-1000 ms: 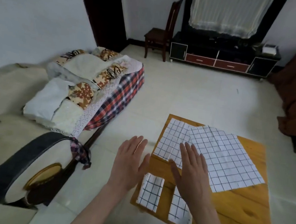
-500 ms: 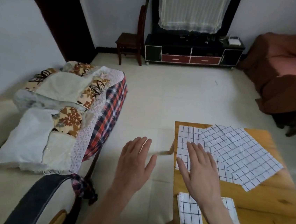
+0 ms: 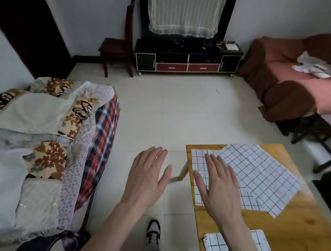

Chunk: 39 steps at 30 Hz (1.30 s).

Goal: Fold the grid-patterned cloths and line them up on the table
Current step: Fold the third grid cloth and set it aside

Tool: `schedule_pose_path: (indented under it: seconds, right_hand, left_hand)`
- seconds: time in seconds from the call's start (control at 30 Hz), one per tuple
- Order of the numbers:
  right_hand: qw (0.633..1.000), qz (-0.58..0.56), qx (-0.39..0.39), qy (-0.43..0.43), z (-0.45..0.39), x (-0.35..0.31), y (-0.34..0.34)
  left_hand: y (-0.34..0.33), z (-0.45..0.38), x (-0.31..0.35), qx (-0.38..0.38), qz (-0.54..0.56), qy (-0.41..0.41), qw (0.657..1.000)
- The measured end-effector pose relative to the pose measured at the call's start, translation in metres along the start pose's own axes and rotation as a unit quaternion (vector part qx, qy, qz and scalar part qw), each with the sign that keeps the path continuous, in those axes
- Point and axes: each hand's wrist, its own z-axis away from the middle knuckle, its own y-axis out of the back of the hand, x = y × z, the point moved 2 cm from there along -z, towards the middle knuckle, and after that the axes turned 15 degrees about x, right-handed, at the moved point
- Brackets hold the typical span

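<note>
While our left hand [image 3: 147, 176] hovered flat off the counter [image 3: 301, 227], empty, our right hand [image 3: 218, 187] hung flat over the unfolded cloths [image 3: 261, 176]; their overhanging far edge risked slipping.
</note>
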Motion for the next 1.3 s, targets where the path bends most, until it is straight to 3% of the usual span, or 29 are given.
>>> schedule_pose_path:
  seconds: [0.5,0.83,1.1,1.3]
  right_hand:
    - [0.998,-0.022,0.020,-0.060,-0.200,-0.009,-0.134]
    - [0.987,0.032,0.050,-0.147,-0.312,0.003,-0.205]
    - [0.957,0.082,0.087,-0.263,-0.399,0.010,-0.251]
    - [0.903,0.151,0.148,-0.374,-0.442,0.025,-0.263]
  left_hand:
    - [-0.101,-0.221,-0.102,0.006,-0.017,-0.062,0.998]
    - [-0.187,-0.363,-0.134,0.003,0.049,-0.142,0.989]
    - [-0.265,-0.499,-0.151,-0.038,0.143,-0.239,0.960]
    - [-0.317,-0.571,-0.128,-0.066,0.217,-0.332,0.916]
